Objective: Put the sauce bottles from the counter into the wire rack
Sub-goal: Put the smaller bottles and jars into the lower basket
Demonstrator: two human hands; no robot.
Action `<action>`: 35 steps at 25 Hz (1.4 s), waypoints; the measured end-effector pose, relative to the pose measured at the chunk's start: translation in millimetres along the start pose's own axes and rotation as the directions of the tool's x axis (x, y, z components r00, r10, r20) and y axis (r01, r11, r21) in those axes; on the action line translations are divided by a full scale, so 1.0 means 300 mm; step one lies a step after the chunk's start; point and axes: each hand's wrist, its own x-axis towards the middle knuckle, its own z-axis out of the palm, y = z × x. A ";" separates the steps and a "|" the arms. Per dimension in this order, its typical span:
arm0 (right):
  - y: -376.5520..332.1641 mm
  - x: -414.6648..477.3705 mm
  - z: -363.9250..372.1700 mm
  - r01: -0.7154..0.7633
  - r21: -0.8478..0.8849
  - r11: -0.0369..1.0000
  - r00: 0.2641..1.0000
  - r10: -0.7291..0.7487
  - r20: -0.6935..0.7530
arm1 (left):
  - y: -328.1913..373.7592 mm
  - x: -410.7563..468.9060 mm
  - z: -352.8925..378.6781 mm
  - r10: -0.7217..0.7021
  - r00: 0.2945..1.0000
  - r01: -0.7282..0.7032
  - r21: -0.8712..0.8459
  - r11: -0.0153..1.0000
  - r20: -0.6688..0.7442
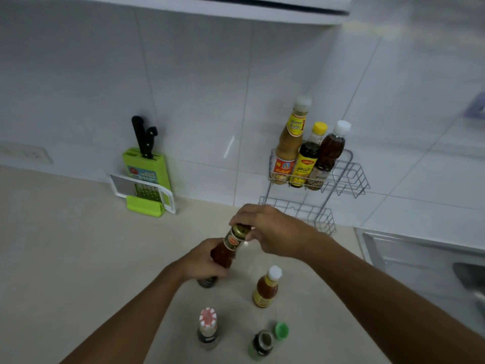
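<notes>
- Your left hand is wrapped around the body of a dark red sauce bottle, held tilted above the desk.
- Your right hand pinches that bottle's gold cap with its fingertips.
- 3 bottles already stand in the upper tier of the wire rack; the lower tier sits behind your right hand.
- On the desk near you: an orange sauce bottle, a red-and-white-capped bottle, and a green-capped bottle.
</notes>
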 end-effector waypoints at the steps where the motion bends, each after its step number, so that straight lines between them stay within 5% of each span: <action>1: 0.007 -0.012 -0.052 -0.010 -0.003 1.000 1.000 0.010 -0.006 | 0.047 -0.004 -0.027 0.026 1.000 -0.026 0.021 0.999 0.018; 7: 0.007 -0.052 -0.182 0.060 -0.282 0.958 0.943 -0.147 -0.300 | 0.366 -0.045 -0.083 0.079 0.980 -0.097 0.095 0.991 0.181; 10: 0.012 -0.029 -0.220 -0.117 -0.063 0.991 0.901 0.079 -0.427 | 0.432 -0.033 -0.040 0.136 0.967 -0.064 0.309 0.949 -0.217; 12: 0.014 -0.018 -0.222 -0.262 0.051 0.964 0.868 0.258 -0.425 | 0.455 -0.021 0.008 0.243 0.854 0.082 0.579 0.811 -0.461; 14: 0.017 -0.027 -0.225 -0.316 0.114 0.942 0.857 0.335 -0.391 | 0.470 -0.013 0.036 0.320 0.792 0.135 0.660 0.739 -0.520; 16: 0.021 -0.055 -0.239 -0.235 0.219 0.947 0.885 0.302 -0.356 | 0.485 -0.019 0.009 0.222 0.895 0.043 0.569 0.821 -0.388; 18: 0.018 -0.090 -0.262 -0.095 0.202 0.975 0.911 0.168 -0.377 | 0.506 -0.020 -0.036 0.080 0.996 -0.068 0.231 0.971 -0.043; 20: 0.016 -0.101 -0.272 -0.050 0.063 0.997 0.907 0.071 -0.414 | 0.522 -0.020 -0.041 0.052 0.979 -0.056 0.014 0.998 0.195; 21: 0.014 -0.097 -0.277 -0.096 0.017 0.995 0.902 0.095 -0.421 | 0.523 -0.015 -0.029 0.050 0.982 -0.053 0.013 0.998 0.180; 24: 0.031 -0.083 -0.274 -0.281 -0.032 0.959 0.872 0.241 -0.425 | 0.519 0.003 0.045 0.063 0.984 -0.033 0.174 0.984 -0.168; 26: 0.050 -0.093 -0.264 -0.353 0.005 0.936 0.841 0.319 -0.438 | 0.522 0.005 0.106 0.175 0.894 0.018 0.423 0.906 -0.412; 29: 0.089 -0.121 -0.240 -0.347 0.284 0.894 0.794 0.441 -0.418 | 0.534 0.024 0.147 0.316 0.798 0.094 0.625 0.775 -0.513; 31: 0.103 -0.159 -0.211 -0.216 0.772 0.598 0.789 0.573 -0.223 | 0.533 0.053 0.128 0.195 0.885 0.049 0.500 0.865 -0.423; 32: 0.110 -0.181 -0.186 -0.169 0.883 0.438 0.815 0.566 -0.125 | 0.526 0.074 0.117 0.111 0.935 0.024 0.372 0.928 -0.338; 33: 0.119 -0.200 -0.151 -0.157 0.907 0.391 0.851 0.520 -0.077 | 0.514 0.096 0.112 0.069 0.965 -0.001 0.263 0.965 -0.253; 35: 0.138 -0.231 -0.068 -0.191 0.858 0.476 0.892 0.448 -0.050 | 0.488 0.134 0.133 0.109 0.981 -0.075 0.208 0.975 -0.158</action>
